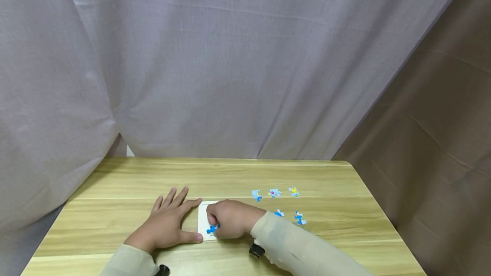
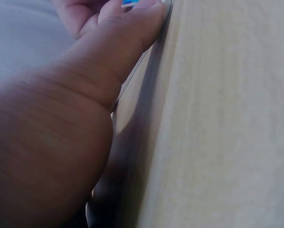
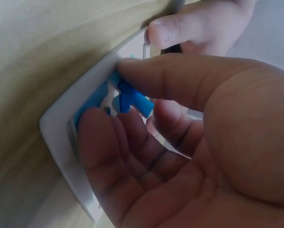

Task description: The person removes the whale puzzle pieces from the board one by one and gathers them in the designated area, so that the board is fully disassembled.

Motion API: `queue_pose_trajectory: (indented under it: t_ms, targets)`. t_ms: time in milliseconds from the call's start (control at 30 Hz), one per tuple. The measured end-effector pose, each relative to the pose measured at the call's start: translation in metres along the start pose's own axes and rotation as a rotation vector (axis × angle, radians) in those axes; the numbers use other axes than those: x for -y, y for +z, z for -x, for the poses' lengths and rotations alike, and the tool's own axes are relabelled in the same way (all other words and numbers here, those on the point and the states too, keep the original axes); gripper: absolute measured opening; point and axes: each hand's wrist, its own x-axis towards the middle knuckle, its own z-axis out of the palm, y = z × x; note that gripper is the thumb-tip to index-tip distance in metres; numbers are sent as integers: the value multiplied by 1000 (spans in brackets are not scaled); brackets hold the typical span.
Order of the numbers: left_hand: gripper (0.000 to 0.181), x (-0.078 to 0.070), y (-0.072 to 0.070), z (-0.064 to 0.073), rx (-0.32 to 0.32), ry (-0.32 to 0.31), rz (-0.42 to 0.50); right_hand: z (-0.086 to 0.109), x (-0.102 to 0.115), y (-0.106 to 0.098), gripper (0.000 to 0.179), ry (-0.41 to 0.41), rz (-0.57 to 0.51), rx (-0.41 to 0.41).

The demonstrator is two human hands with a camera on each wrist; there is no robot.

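Observation:
A small white puzzle tray (image 1: 203, 220) lies on the table, partly covered by my right hand (image 1: 234, 218). That hand is curled over it and pinches a blue jigsaw piece (image 3: 134, 99) between thumb and fingers, low inside the raised rim (image 3: 61, 109). Another blue patch (image 3: 92, 102) shows in the tray by the rim. My left hand (image 1: 166, 222) lies at the tray's left side with fingers spread, its thumb on the near corner and its index fingertip at the far corner. In the left wrist view, the left thumb (image 2: 127, 38) stretches along the tabletop.
Several loose jigsaw pieces lie right of the tray: a far row with a moon piece (image 1: 256, 194), a pink-marked piece (image 1: 274, 193) and a yellow sun piece (image 1: 293, 191), and nearer blue ones (image 1: 300, 218). A grey curtain (image 1: 230, 76) hangs behind the wooden table (image 1: 345, 233).

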Motion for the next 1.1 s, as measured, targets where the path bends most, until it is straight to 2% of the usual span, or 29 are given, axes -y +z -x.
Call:
queue_pose_trajectory:
  t_ms: [267, 467, 667, 900, 1100]
  targets:
    - [108, 1, 1, 0, -4, 0, 0, 8, -1, 2, 30, -80, 26, -30]
    - [108, 1, 2, 0, -3, -4, 6, 13, -1, 4, 25, -92, 14, -57]
    - [108, 0, 0, 0, -4, -3, 5, 19, -1, 4, 22, -70, -39, -104]
    - [109, 0, 1, 0, -8, 0, -10, 32, -7, -3, 17, -80, -151, -127]
    - [109, 0, 1, -1, -1, -4, -8, 49, -19, -9, 18, -62, -253, -213]
